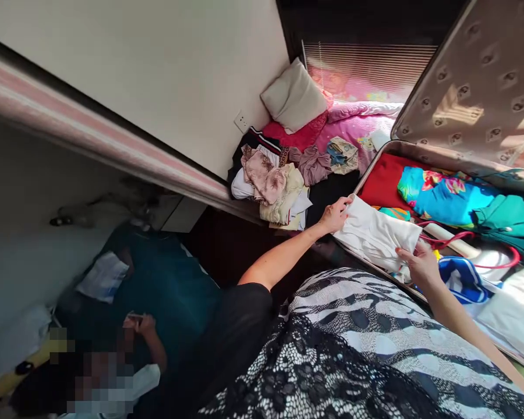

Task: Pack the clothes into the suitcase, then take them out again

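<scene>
My left hand [334,214] grips the far corner of a folded white garment [375,233]. My right hand [419,265] pinches its near edge. Both hands hold the garment over the front rim of an open suitcase [419,150]. Inside the suitcase lie a red cloth [382,180], a bright blue floral fabric [441,198], a teal garment [506,221] and a blue and white item [460,279].
A heap of loose clothes [275,183] sits on the bed beside the suitcase, with a pillow [294,96] behind it. The suitcase lid [484,81] stands open at the right. Another person [126,349] lies on the floor at the lower left.
</scene>
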`<state>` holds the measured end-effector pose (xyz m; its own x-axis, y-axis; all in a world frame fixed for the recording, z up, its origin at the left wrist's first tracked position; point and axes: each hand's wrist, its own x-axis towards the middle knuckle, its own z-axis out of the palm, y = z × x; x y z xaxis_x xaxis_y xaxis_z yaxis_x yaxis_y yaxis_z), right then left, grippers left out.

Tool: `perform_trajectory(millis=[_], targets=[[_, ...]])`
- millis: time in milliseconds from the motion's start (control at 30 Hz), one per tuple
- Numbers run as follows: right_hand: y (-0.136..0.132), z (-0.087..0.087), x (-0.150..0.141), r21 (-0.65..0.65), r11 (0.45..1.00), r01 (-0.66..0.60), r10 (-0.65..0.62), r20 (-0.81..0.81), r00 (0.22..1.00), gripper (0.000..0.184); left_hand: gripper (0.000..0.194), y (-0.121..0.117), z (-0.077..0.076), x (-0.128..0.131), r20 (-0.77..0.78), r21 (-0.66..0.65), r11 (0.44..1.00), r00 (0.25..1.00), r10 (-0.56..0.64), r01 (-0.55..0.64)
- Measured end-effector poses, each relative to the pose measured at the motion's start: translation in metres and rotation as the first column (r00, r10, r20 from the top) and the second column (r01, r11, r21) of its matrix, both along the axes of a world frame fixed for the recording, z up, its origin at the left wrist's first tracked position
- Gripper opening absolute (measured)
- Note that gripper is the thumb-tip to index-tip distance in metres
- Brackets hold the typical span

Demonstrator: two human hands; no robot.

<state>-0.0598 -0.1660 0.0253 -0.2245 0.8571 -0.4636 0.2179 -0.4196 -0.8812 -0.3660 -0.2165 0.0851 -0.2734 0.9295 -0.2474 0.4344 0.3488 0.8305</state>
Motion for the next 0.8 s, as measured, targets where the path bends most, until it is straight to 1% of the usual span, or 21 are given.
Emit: perform_trajectory(millis=[133, 233, 300, 400, 500, 600, 700, 767, 800], targets=[[0.017, 0.02, 0.002, -0.012, 0.999, -0.052, 0.052, 0.038, 0.998, 0.053, 0.054, -0.004, 0.009, -0.006, 0.002, 0.032, 0.999, 1.0, 0.012, -0.012], [0.021, 0.036, 0.009, 0.006, 0.998, -0.057, 0.057, 0.051, 0.997, 0.055, 0.056, -0.009, 0.01, -0.004, 0.03, 0.043, 0.999, 0.999, 0.027, -0.029], [0.02, 0.044, 0.023, 0.042, 0.998, -0.056, 0.051, 0.1, 0.994, 0.053, 0.058, -0.011, 0.006, 0.007, 0.076, 0.043, 0.999, 0.997, 0.011, -0.015], [0.016, 0.051, 0.059, 0.077, 0.996, -0.052, 0.031, 0.249, 0.968, 0.047, 0.061, -0.009, -0.005, 0.035, 0.137, 0.045, 0.997, 0.989, -0.063, 0.057], [0.007, 0.05, 0.101, 0.092, 0.996, -0.018, -0.013, 0.326, 0.945, 0.039, 0.063, -0.002, -0.019, 0.071, 0.136, 0.031, 0.988, 0.978, -0.157, 0.154], [-0.002, 0.039, 0.134, 0.12, 0.993, -0.001, -0.048, 0.402, 0.915, 0.031, 0.066, 0.009, -0.032, 0.101, 0.118, -0.016, 0.963, 0.957, -0.264, 0.267], [-0.011, 0.03, 0.147, 0.143, 0.988, -0.061, -0.032, 0.573, 0.819, 0.024, 0.074, 0.016, -0.044, 0.12, 0.096, -0.137, 0.906, 0.915, -0.391, 0.401], [-0.016, 0.027, 0.147, 0.099, 0.992, -0.081, -0.004, 0.657, 0.754, 0.023, 0.08, 0.017, -0.05, 0.128, 0.066, -0.228, 0.861, 0.889, -0.453, 0.455], [-0.018, 0.027, 0.146, 0.048, 0.996, -0.079, 0.026, 0.67, 0.742, 0.023, 0.082, 0.017, -0.053, 0.13, 0.043, -0.26, 0.847, 0.882, -0.47, 0.464]])
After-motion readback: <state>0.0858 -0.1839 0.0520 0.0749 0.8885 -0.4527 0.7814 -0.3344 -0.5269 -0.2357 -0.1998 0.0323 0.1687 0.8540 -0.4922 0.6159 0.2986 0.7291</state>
